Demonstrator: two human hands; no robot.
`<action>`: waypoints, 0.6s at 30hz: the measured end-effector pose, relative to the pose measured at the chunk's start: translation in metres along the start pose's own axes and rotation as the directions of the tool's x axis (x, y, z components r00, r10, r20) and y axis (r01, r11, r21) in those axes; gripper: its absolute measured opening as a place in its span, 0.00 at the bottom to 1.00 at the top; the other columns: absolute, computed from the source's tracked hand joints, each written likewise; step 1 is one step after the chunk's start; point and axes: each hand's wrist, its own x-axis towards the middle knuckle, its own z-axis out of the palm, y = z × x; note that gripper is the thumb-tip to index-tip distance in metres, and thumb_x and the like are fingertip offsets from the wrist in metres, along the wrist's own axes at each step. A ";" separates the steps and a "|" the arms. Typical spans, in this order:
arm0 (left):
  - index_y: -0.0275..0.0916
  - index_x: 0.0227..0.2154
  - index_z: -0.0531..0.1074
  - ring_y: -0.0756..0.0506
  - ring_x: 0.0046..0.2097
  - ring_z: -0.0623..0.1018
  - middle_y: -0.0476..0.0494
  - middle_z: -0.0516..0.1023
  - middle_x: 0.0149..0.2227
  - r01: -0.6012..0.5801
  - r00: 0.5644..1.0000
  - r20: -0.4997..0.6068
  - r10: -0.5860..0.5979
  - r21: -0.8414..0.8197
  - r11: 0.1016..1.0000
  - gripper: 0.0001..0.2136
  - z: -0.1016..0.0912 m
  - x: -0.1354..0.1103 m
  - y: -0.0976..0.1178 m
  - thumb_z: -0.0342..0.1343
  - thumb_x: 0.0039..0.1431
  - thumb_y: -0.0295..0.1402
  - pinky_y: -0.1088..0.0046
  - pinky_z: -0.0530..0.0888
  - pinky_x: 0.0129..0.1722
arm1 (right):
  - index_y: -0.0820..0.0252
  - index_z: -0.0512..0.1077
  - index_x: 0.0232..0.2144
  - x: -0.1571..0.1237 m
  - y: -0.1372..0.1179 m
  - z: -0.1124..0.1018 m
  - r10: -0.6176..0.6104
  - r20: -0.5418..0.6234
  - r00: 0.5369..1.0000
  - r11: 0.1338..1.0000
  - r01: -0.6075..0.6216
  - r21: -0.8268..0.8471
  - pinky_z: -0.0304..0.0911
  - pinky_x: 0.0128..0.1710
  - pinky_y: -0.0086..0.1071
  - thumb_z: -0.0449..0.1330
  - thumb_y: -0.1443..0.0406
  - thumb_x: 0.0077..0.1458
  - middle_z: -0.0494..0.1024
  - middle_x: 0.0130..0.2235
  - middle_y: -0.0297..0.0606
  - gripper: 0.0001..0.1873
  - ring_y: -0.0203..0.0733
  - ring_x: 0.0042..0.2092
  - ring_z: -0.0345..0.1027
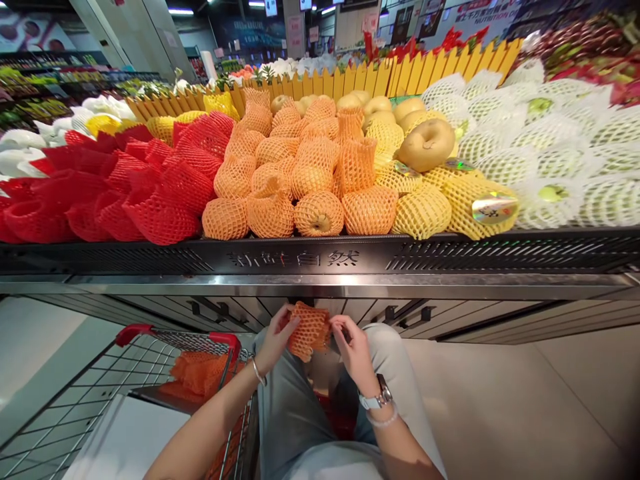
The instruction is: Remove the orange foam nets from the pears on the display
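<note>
Low in the middle of the view, both my hands grip an orange foam net sleeve (311,329). My left hand (277,343) pinches its left edge, and my right hand (353,348) holds its right side with curled fingers. I cannot tell whether there is fruit inside the sleeve. Above my hands, a black display shelf (320,257) carries rows of fruit wrapped in orange nets (295,180).
Red-netted fruit (150,193) lies at the shelf's left, with yellow-netted pears (430,200), one bare pear (426,145) and white-netted fruit (550,167) to the right. A shopping cart (140,380) with red handles stands at my left, holding spare orange nets (200,373).
</note>
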 end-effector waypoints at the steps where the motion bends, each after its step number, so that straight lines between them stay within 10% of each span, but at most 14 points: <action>1: 0.37 0.35 0.70 0.48 0.36 0.73 0.47 0.73 0.32 0.004 0.998 0.058 -0.003 -0.021 1.000 0.19 0.000 -0.001 0.000 0.61 0.49 0.47 0.74 0.69 0.39 | 0.60 0.72 0.36 0.001 0.004 0.001 0.071 0.026 0.997 0.996 -0.072 0.049 0.63 0.32 0.28 0.54 0.59 0.60 0.76 0.32 0.38 0.11 0.38 0.33 0.69; 8: 0.39 0.55 0.65 0.40 0.57 0.70 0.37 0.71 0.55 -0.021 0.946 0.323 -0.027 0.146 0.989 0.26 -0.006 -0.006 -0.002 0.56 0.56 0.46 0.64 0.65 0.57 | 0.61 0.77 0.30 0.007 0.008 0.007 0.211 0.104 0.972 0.900 -0.234 0.369 0.68 0.30 0.31 0.64 0.59 0.47 0.78 0.28 0.38 0.11 0.40 0.29 0.70; 13: 0.39 0.57 0.65 0.41 0.49 0.75 0.39 0.76 0.48 -0.169 0.895 0.444 -0.037 0.416 0.893 0.25 -0.008 -0.011 -0.003 0.53 0.59 0.43 0.67 0.71 0.49 | 0.60 0.78 0.31 -0.003 0.003 0.011 0.131 0.291 0.948 0.879 -0.247 0.408 0.70 0.39 0.37 0.62 0.56 0.51 0.78 0.30 0.37 0.13 0.42 0.34 0.73; 18: 0.39 0.56 0.65 0.42 0.45 0.76 0.39 0.77 0.42 -0.353 0.888 0.453 0.086 0.546 0.760 0.21 -0.006 -0.017 -0.001 0.51 0.61 0.37 0.68 0.72 0.46 | 0.58 0.73 0.47 -0.009 0.017 0.020 0.107 0.153 0.982 0.846 -0.171 0.504 0.70 0.46 0.43 0.65 0.52 0.48 0.78 0.46 0.46 0.26 0.49 0.46 0.73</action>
